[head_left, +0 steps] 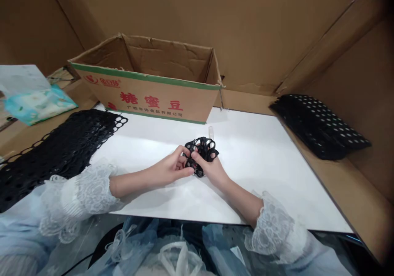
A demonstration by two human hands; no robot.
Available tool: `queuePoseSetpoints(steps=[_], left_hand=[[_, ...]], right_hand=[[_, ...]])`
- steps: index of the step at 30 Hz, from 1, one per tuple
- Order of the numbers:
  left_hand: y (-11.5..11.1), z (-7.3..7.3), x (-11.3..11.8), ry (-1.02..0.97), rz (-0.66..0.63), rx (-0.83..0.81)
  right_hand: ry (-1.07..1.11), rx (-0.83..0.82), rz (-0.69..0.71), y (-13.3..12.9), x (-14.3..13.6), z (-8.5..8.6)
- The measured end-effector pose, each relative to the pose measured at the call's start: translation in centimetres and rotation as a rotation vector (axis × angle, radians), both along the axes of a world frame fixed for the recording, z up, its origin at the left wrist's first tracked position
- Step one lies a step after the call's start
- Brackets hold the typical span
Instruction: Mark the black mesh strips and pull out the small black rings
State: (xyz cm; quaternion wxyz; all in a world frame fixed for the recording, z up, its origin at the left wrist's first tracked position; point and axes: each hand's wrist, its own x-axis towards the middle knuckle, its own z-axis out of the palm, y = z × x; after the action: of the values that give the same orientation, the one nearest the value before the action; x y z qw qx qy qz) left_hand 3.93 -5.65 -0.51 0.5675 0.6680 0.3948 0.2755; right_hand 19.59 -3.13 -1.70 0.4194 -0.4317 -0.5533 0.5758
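Observation:
A bunched piece of black material with round holes (201,148) is held between both hands, just over the middle of the white board (252,157). My left hand (172,167) grips its left edge, with the thumb and fingers closed on it. From the right, my right hand (212,169) holds the same bundle, its thumb pressed on top and its other fingers mostly hidden beneath. Behind the bundle lies a small clear strip (211,132) on the board.
An open cardboard box (154,97) with red characters stands at the back. Black perforated sheets (61,144) lie on the left, near a blue and white packet (40,103). On the right sits another black stack with pale dots (320,124). Cardboard walls (252,33) surround the workspace.

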Motion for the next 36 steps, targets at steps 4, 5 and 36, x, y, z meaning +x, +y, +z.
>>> queuePoseSetpoints(steps=[4,5,36], left_hand=[[0.2,-0.7,0.2,-0.194,0.028,-0.115],[0.3,-0.9,0.1,-0.213,0.028,-0.131],[0.9,-1.4,-1.2,0.452,0.079,0.539]], right_hand=[[0.106,-0.033,0.071,0.0,0.2,0.0],[0.13,-0.055,0.077,0.0,0.2,0.0],[0.185,-0.173,0.141,-0.5,-0.5,-0.1]])
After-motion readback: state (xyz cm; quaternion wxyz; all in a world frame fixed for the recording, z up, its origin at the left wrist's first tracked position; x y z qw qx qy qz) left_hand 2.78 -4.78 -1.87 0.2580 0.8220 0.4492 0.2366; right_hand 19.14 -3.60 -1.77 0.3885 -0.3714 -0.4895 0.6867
